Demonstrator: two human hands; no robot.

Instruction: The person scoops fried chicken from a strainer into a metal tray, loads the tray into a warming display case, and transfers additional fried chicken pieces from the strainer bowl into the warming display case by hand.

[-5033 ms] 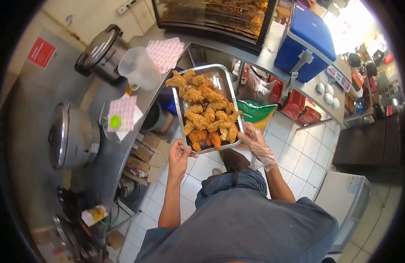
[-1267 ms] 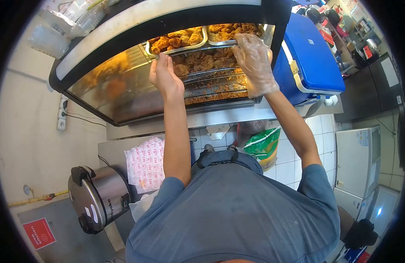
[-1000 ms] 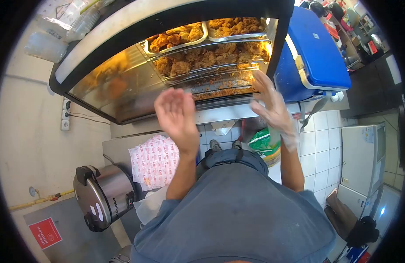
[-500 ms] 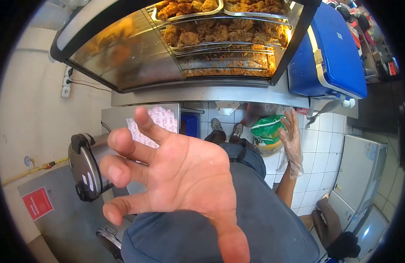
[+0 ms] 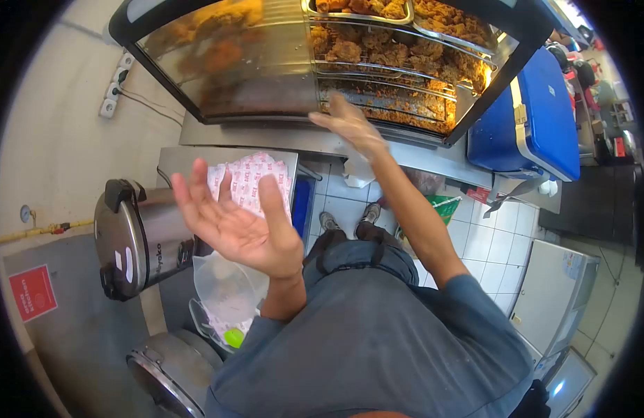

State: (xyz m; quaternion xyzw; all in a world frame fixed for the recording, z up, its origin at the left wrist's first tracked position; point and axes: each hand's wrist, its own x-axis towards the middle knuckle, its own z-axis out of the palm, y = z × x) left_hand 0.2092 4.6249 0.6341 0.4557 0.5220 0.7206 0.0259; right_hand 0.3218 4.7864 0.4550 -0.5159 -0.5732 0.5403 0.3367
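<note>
My left hand (image 5: 235, 226) is bare and raised, palm up, with fingers spread and nothing in it. Below it lies a stack of pink-and-white printed wrapping paper (image 5: 266, 177) on the metal side table. My right hand (image 5: 353, 129) wears a clear plastic glove and reaches to the front of a glass display warmer (image 5: 266, 125), its fingers stretched out and slightly blurred. Whether it touches the warmer I cannot tell. Fried chicken (image 5: 399, 56) fills the warmer's upper racks, and crumbs cover the bottom tray (image 5: 385, 104).
A blue cooler box (image 5: 545, 118) stands right of the warmer. At left are a large steel rice cooker (image 5: 155, 237), a clear plastic container (image 5: 228, 285) and a round metal pot (image 5: 175, 362). A green bag (image 5: 444, 207) sits on the tiled floor, partly behind my right arm.
My left hand has dropped away from close to the camera. My gloved right hand has swung up and left from beside the green bag to the warmer. The view has shifted slightly.
</note>
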